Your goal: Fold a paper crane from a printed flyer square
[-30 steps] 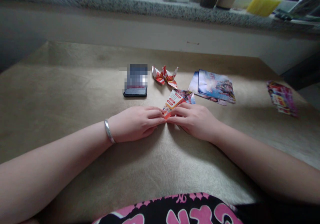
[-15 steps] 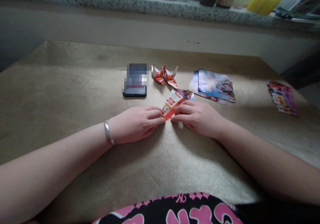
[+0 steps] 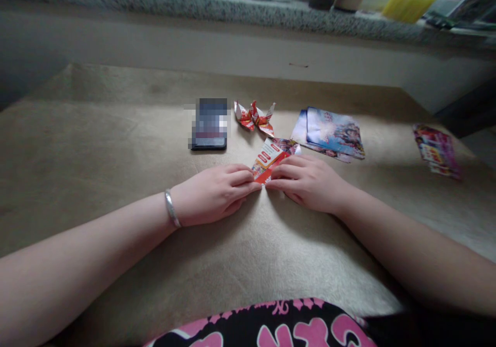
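A folded sheet of printed paper (image 3: 270,154), red, white and orange, lies on the table between my hands. My left hand (image 3: 217,192) grips its near left corner, with thumb and fingers together at the edge. On the right side, my right hand (image 3: 308,181) pinches the paper, its curled fingers covering that part. Both hands rest low on the table, their fingertips close together at the paper's near edge. Just beyond the sheet stand red-and-white folded paper shapes (image 3: 254,118) with pointed tips.
A dark phone (image 3: 210,142) lies left of the folded shapes. Printed square sheets (image 3: 335,132) are stacked to the right, and a fanned pile of colourful cards (image 3: 437,150) sits farther right. Behind the table runs a stone windowsill (image 3: 232,6) with a yellow item (image 3: 408,5) and containers.
My left fingertips have slid slightly right along the paper's near edge, closer to my right hand. The near edge looks a little more folded over. The other things have stayed put.
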Tool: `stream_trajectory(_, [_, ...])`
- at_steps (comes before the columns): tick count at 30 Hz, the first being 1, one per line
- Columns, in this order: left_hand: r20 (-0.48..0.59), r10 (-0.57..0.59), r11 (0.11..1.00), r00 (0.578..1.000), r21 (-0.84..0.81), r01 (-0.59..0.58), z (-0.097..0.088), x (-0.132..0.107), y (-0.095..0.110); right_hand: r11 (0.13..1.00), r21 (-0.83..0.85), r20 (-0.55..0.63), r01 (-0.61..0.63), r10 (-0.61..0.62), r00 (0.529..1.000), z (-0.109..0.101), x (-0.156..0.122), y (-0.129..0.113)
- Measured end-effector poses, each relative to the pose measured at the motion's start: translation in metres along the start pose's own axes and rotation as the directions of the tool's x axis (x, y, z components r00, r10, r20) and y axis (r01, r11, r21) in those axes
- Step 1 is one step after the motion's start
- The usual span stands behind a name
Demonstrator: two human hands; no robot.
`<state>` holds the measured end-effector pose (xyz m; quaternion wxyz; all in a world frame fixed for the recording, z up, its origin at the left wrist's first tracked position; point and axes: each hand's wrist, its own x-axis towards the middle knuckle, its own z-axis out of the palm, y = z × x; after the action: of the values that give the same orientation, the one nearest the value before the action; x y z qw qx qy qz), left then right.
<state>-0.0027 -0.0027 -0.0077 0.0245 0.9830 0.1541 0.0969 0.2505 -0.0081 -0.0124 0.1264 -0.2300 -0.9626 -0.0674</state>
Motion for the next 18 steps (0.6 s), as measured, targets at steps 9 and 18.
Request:
stream_trajectory(9, [0.004, -0.037, 0.999, 0.999, -0.004, 0.037, -0.001, 0.002, 0.003, 1.0, -0.013, -0.031, -0.027, 0.026, 0.999, -0.005, 0.002, 0.003])
stream_trajectory(18, [-0.001, -0.04, 0.999, 0.999, 0.033, 0.04, 0.0, 0.0, 0.002, 0.999, 0.036, -0.023, -0.029, 0.03, 0.999, -0.009, -0.002, 0.015])
